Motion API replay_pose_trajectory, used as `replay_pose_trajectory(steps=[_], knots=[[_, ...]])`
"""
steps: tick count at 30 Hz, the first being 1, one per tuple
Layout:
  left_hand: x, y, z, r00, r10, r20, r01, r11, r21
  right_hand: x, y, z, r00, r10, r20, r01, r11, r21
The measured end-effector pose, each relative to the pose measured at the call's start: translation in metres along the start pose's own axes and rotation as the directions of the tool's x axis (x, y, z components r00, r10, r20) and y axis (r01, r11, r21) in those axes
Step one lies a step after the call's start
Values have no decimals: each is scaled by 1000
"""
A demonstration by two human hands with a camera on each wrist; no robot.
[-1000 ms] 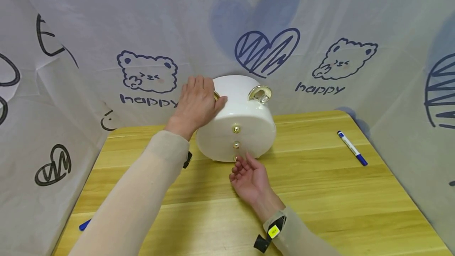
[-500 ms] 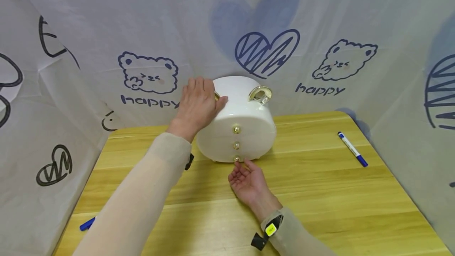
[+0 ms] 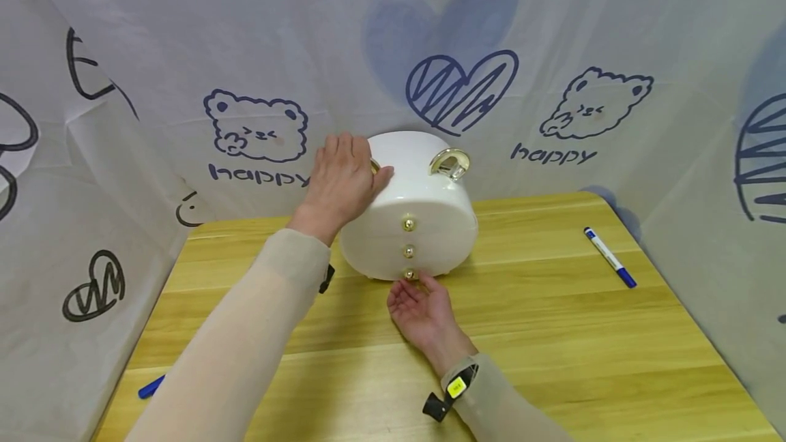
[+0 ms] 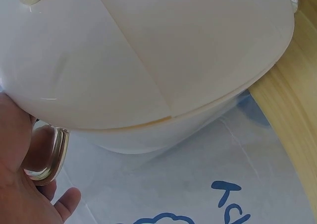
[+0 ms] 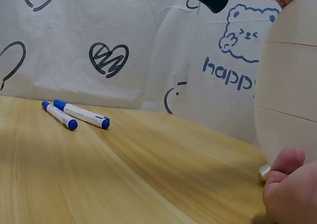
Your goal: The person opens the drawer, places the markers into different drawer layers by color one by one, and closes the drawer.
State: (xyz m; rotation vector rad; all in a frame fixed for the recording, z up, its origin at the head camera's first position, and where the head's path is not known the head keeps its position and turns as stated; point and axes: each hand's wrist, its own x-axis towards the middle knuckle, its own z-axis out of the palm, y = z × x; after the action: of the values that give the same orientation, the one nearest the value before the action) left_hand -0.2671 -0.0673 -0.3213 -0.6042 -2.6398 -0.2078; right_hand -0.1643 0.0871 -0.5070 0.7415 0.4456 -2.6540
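A white rounded box (image 3: 381, 237) with three gold knobs down its front stands at the back of the table. It looks like a small drawer chest. My left hand (image 3: 340, 183) grips the gold ring-shaped handle (image 4: 59, 157) on its upper left. The matching right handle (image 3: 450, 164) is untouched. With palm up and fingers loosely bent, my right hand (image 3: 424, 316) is at the lowest knob (image 3: 409, 274), fingertips just beneath it. Whether they touch it cannot be told. In the right wrist view, part of that hand (image 5: 290, 189) appears beside the box's gold foot (image 5: 264, 173).
To the right lies a blue-and-white marker (image 3: 610, 256). Two more markers, a thin one (image 5: 60, 116) and a thicker one (image 5: 84, 116), lie at the table's left side; my left sleeve mostly covers them in the head view. A printed cloth (image 3: 368, 33) hangs behind the wooden table (image 3: 540, 333).
My right hand has drawn slightly down and to the left from the lowest knob, leaving it in fuller view. My left hand and the box have stayed in place.
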Motion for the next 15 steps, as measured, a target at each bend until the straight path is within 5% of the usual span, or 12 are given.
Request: replay_pose_trajectory(steps=[15], knots=[[1,0,-1,999,-18,33,17,1000,7,10,3,-1,1000,-10,-6,9,999,-48]])
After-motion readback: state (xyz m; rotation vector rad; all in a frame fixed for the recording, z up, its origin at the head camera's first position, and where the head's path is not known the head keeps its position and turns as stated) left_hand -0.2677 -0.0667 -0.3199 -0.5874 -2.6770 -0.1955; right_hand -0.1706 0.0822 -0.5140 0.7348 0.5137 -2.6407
